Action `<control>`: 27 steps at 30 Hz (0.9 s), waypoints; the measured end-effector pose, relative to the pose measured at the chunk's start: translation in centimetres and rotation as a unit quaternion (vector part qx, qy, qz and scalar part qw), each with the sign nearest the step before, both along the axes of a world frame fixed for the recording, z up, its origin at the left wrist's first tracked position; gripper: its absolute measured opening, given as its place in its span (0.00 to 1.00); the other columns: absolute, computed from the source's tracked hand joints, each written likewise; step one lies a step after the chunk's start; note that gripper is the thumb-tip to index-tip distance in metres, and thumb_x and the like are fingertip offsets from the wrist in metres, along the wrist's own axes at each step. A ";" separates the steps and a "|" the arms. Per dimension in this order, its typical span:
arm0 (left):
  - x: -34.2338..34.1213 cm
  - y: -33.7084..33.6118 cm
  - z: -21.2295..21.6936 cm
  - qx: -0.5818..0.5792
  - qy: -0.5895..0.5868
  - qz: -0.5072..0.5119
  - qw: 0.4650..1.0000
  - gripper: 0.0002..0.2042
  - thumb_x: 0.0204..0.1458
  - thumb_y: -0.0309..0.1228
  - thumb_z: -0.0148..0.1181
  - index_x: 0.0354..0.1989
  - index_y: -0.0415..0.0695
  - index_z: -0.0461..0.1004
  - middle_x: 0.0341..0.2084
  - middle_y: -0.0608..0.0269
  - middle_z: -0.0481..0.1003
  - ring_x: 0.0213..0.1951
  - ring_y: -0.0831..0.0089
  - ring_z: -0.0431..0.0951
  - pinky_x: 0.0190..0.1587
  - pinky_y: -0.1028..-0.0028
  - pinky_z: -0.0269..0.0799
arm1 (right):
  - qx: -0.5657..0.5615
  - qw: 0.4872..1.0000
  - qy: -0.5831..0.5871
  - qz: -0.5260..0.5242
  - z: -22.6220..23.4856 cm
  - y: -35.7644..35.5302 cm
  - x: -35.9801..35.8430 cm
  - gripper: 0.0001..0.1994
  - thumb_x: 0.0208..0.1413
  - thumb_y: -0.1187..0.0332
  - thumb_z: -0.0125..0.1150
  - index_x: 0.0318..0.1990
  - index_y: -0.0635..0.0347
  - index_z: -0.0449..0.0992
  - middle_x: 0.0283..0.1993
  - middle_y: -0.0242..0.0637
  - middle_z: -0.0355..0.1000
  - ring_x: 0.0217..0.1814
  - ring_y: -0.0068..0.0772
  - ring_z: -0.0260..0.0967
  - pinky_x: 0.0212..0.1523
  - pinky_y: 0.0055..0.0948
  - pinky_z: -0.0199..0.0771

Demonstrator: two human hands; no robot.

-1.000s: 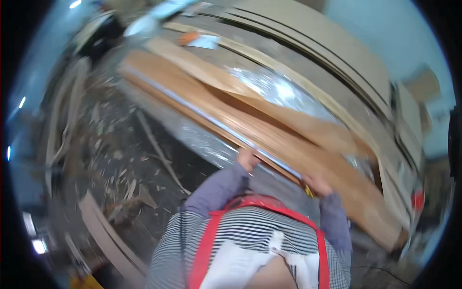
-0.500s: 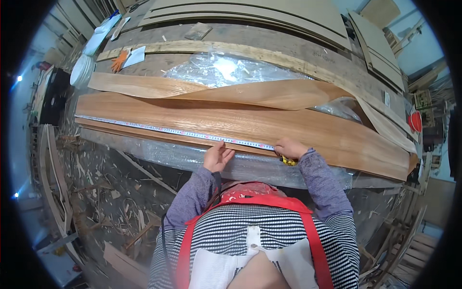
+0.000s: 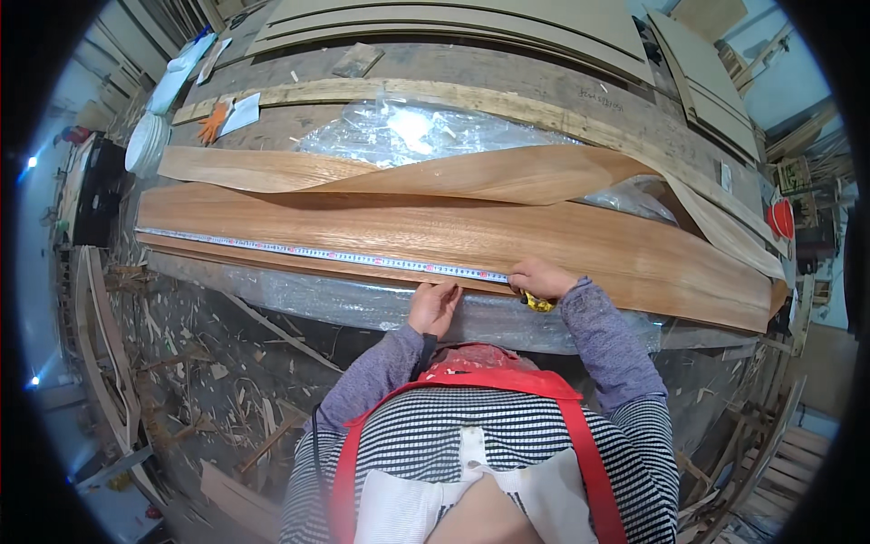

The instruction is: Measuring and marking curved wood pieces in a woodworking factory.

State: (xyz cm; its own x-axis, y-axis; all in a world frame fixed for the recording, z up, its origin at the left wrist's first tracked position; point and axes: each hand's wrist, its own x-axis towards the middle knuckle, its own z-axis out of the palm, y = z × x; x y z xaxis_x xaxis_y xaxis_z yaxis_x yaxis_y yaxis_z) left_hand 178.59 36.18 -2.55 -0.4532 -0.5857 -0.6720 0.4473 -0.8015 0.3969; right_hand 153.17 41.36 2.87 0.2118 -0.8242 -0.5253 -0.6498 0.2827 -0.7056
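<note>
A long stack of brown wood veneer sheets (image 3: 399,227) lies crosswise in front of me. Along its near side runs a white tape measure blade (image 3: 362,259), pulled out from the stack's left end. My right hand (image 3: 544,278) is closed on the tape measure, whose yellow case (image 3: 538,305) shows below the fingers. My left hand (image 3: 435,308) rests at the stack's near edge just below the blade, its fingers bent and a little apart. Whatever its fingertips touch underneath is hidden.
Behind the stack a twisted veneer strip (image 3: 507,175) lies over clear plastic wrap (image 3: 408,136). Farther back are a wooden batten (image 3: 335,89) and large boards (image 3: 453,25). An orange glove (image 3: 214,121) lies at the left. Wood scraps (image 3: 217,372) litter the floor.
My left hand has slid to the right along the near edge, closer to my right hand. My right hand keeps its hold on the tape measure; the view has shifted slightly.
</note>
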 end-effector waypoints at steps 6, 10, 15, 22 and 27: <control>-1.6 0.3 1.4 0.017 -0.069 0.031 0.997 0.05 0.50 0.18 0.56 0.34 0.37 0.70 0.30 0.59 0.74 0.32 0.68 0.76 0.39 0.70 0.76 | -0.048 0.999 0.019 0.010 -0.3 0.2 -0.1 0.14 0.53 0.63 0.50 0.28 0.65 0.76 0.26 0.47 0.72 0.29 0.41 0.69 0.34 0.37 0.69; -1.7 0.3 0.3 0.011 -0.085 0.010 0.996 0.04 0.51 0.18 0.56 0.34 0.38 0.70 0.31 0.59 0.74 0.32 0.67 0.76 0.37 0.70 0.76 | -0.031 0.999 0.012 0.010 -1.0 0.4 -0.4 0.14 0.54 0.63 0.49 0.29 0.65 0.76 0.26 0.48 0.72 0.29 0.42 0.70 0.35 0.37 0.70; -1.4 0.4 -0.9 -0.039 -0.071 -0.002 0.997 0.06 0.50 0.19 0.57 0.36 0.39 0.71 0.31 0.59 0.74 0.32 0.67 0.76 0.36 0.71 0.75 | 0.061 0.997 -0.034 -0.031 -1.9 0.5 -0.1 0.14 0.55 0.62 0.49 0.31 0.64 0.76 0.27 0.49 0.72 0.30 0.44 0.70 0.36 0.39 0.70; -1.9 0.6 -0.6 -0.040 -0.106 0.010 0.994 0.08 0.49 0.19 0.56 0.38 0.36 0.71 0.30 0.56 0.75 0.29 0.68 0.76 0.31 0.72 0.75 | -0.098 0.993 -0.065 -0.005 -1.1 -0.7 3.9 0.14 0.56 0.61 0.49 0.36 0.62 0.75 0.31 0.51 0.73 0.34 0.50 0.71 0.37 0.43 0.70; -1.6 0.6 -1.4 -0.054 -0.138 0.005 0.989 0.05 0.49 0.18 0.54 0.34 0.32 0.71 0.28 0.54 0.74 0.27 0.66 0.74 0.29 0.70 0.72 | -0.160 0.982 -0.084 -0.052 0.4 -0.9 5.0 0.14 0.55 0.62 0.48 0.36 0.64 0.75 0.32 0.53 0.72 0.35 0.53 0.71 0.38 0.43 0.70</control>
